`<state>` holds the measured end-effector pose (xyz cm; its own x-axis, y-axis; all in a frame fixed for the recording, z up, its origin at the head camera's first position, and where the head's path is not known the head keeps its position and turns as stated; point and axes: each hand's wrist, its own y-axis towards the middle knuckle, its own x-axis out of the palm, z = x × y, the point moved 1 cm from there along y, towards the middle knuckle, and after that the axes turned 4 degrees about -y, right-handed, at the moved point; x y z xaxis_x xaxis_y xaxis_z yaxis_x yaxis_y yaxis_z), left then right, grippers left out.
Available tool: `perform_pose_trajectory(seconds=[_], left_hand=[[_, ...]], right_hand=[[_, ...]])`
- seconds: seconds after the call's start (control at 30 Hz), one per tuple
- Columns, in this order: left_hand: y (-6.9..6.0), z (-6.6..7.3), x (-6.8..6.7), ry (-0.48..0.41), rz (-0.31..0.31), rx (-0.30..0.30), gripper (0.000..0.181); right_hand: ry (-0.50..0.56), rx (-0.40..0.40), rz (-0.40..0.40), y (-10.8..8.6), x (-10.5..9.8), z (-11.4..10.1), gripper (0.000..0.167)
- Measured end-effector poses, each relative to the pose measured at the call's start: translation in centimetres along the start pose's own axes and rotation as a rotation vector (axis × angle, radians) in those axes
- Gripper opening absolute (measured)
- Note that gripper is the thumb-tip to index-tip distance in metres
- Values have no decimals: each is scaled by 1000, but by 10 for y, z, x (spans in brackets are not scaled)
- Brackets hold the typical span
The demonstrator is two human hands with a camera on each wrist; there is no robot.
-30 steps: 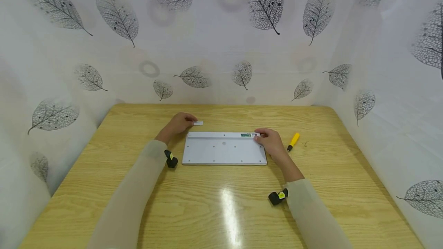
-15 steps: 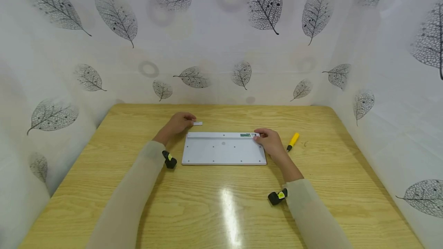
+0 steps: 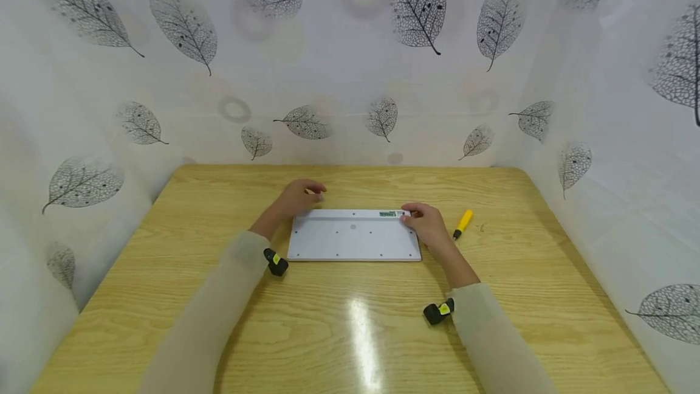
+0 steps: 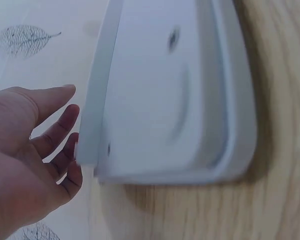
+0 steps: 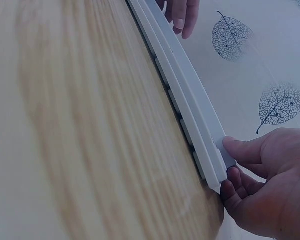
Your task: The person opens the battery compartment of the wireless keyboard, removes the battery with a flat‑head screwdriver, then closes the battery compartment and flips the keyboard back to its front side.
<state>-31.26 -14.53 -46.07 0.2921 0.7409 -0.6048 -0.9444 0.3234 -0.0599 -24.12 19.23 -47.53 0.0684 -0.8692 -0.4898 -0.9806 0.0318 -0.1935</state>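
Observation:
A white keyboard (image 3: 353, 239) lies underside up on the table, with small dark dots and a raised bar along its far edge. My left hand (image 3: 298, 198) is at its far left corner. In the left wrist view, that hand (image 4: 35, 145) has thumb and fingers apart beside the bar (image 4: 96, 110), nothing visible between them; whether a fingertip touches is unclear. A pale spot shows by its fingertips in the head view, too small to identify. My right hand (image 3: 429, 224) grips the far right corner; in the right wrist view its thumb (image 5: 245, 149) lies on the bar, fingers curled below.
A yellow-handled screwdriver (image 3: 465, 221) with a dark lower end lies right of my right hand. The wooden table (image 3: 306, 321) meets a leaf-patterned cloth (image 3: 339, 65) behind it, and the cloth also hangs on both sides.
My left hand has shifted right and slightly nearer the keyboard's bar. The small white strip at its fingertips earlier is no longer distinct. My right hand and the keyboard have stayed put.

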Motion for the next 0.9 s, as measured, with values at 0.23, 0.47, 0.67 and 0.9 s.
perform_pose_trajectory(seconds=[0.23,0.47,0.67,0.9], left_hand=[[2,21,23,-17,-34,48,27],[2,45,48,-60,-61,34,26],[5,57,66,-86,-102,50,28],[11,64,87,-57,-122,57,29]], right_hand=[[-10,-5,-1,1,0,2,32],[-3,-9,-2,1,0,1,31],[-6,-20,1,1,0,0,32],[-8,-16,4,1,0,1,32]])
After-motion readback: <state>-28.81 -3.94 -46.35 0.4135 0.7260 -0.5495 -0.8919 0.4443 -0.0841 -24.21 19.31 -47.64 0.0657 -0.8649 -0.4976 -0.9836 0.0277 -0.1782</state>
